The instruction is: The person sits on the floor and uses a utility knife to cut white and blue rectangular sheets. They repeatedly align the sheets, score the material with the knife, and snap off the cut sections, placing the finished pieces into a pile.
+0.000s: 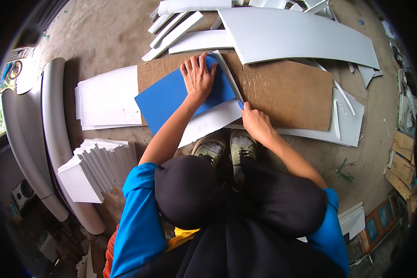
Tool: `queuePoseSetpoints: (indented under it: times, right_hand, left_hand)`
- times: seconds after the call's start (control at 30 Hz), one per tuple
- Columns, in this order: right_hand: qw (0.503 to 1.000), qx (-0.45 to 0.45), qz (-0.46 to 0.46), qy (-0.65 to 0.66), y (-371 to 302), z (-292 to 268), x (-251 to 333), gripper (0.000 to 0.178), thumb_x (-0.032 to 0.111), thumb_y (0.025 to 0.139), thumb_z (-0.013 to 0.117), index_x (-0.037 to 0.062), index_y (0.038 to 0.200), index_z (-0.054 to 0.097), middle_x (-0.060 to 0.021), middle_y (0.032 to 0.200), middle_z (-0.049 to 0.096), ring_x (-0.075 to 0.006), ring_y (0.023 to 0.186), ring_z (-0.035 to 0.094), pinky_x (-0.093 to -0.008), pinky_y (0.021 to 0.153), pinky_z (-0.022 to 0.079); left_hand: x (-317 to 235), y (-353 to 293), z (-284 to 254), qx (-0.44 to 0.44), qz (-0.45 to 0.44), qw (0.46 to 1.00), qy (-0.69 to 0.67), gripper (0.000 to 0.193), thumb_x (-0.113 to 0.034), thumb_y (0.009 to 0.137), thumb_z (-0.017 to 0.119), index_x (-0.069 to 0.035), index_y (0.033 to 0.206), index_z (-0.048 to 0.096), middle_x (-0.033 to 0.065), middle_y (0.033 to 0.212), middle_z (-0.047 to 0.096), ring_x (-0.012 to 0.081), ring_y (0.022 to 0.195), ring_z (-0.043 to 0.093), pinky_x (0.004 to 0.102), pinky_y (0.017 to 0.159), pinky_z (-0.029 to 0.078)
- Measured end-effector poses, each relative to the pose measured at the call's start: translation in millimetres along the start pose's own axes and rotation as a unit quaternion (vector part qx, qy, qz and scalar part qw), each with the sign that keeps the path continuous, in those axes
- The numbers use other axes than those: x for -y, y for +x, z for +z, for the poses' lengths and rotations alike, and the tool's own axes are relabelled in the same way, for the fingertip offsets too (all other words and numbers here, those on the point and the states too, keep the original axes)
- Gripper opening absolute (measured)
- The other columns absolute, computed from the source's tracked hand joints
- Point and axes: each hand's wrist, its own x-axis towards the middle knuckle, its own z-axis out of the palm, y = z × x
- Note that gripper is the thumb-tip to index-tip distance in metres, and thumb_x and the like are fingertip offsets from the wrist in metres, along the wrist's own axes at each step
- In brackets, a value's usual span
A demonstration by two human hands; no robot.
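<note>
My left hand (199, 78) lies flat with spread fingers on a blue sheet (162, 99), pressing it down near its far right corner. The blue sheet rests on a white board (213, 119), which shows along its near side. A narrow white strip (228, 74) runs along the blue sheet's right edge. At the near end of that edge, my right hand (258, 123) is closed around a small blue tool (240, 104) that looks like a utility knife; most of it is hidden by the fingers. Underneath lies a brown wooden board (287, 95).
White sheets (109, 97) lie left of the brown board, and a large white panel (301, 37) lies beyond it among offcuts. A stack of white pieces (99, 162) stands near left, beside long curved white rolls (60, 125). My shoes (242, 146) are close to the boards' near edge.
</note>
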Motion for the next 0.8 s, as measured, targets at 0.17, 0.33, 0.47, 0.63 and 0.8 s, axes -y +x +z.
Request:
queuePoseSetpoints:
  times: [0.17, 0.33, 0.47, 0.63, 0.8]
  right_hand:
    - [0.999, -0.006, -0.039, -0.015, 2.2, -17.0, -1.9, 0.023, 0.017, 0.090, 0.039, -0.0051, 0.093, 0.044, -0.0231, 0.061, 0.058, -0.0384, 0.061, 0.061, -0.0458, 0.054, 0.049]
    - [0.995, -0.091, -0.037, -0.004, 52.6, -49.4, 25.5, 0.026, 0.018, 0.090, 0.040, -0.0049, 0.100, 0.046, -0.0203, 0.060, 0.059, -0.0347, 0.059, 0.061, -0.0429, 0.052, 0.049]
    - [0.987, -0.140, -0.061, -0.041, 111.5, -43.9, 20.9, 0.027, 0.020, 0.089, 0.041, -0.0025, 0.104, 0.046, -0.0175, 0.059, 0.059, -0.0321, 0.057, 0.062, -0.0417, 0.050, 0.049]
    - [0.989, -0.123, -0.066, -0.048, 134.9, -41.2, 25.6, 0.030, 0.023, 0.089, 0.041, -0.0024, 0.106, 0.046, -0.0190, 0.061, 0.060, -0.0322, 0.060, 0.063, -0.0421, 0.052, 0.050]
    - [0.994, -0.080, -0.039, -0.060, 132.8, -47.0, 38.5, 0.030, 0.018, 0.087, 0.042, -0.0041, 0.107, 0.045, -0.0210, 0.068, 0.062, -0.0343, 0.068, 0.063, -0.0441, 0.060, 0.051]
  left_hand:
    - [3.0, 2.2, 2.2, -0.008, -0.002, 1.000, 0.016, 0.047, -0.038, 0.084, 0.052, -0.008, 0.118, 0.043, 0.0111, 0.103, 0.048, 0.0262, 0.102, 0.043, 0.0420, 0.093, 0.025]
    - [1.7, 1.6, -3.0, 0.016, -0.017, 1.000, 0.019, 0.047, -0.038, 0.083, 0.051, -0.007, 0.118, 0.044, 0.0123, 0.103, 0.047, 0.0269, 0.102, 0.042, 0.0424, 0.093, 0.025]
    - [-1.7, 1.9, -2.7, 0.025, -0.021, 0.999, 0.005, 0.048, -0.038, 0.082, 0.052, -0.006, 0.117, 0.044, 0.0127, 0.104, 0.047, 0.0273, 0.102, 0.042, 0.0426, 0.093, 0.025]
    - [0.4, 3.6, -4.0, 0.033, -0.036, 0.999, -0.006, 0.048, -0.036, 0.080, 0.054, -0.007, 0.116, 0.045, 0.0126, 0.103, 0.047, 0.0274, 0.102, 0.041, 0.0428, 0.093, 0.025]
    - [0.6, 4.7, -5.8, 0.042, -0.039, 0.998, -0.010, 0.047, -0.034, 0.080, 0.055, -0.007, 0.116, 0.044, 0.0127, 0.102, 0.047, 0.0276, 0.102, 0.041, 0.0423, 0.092, 0.025]
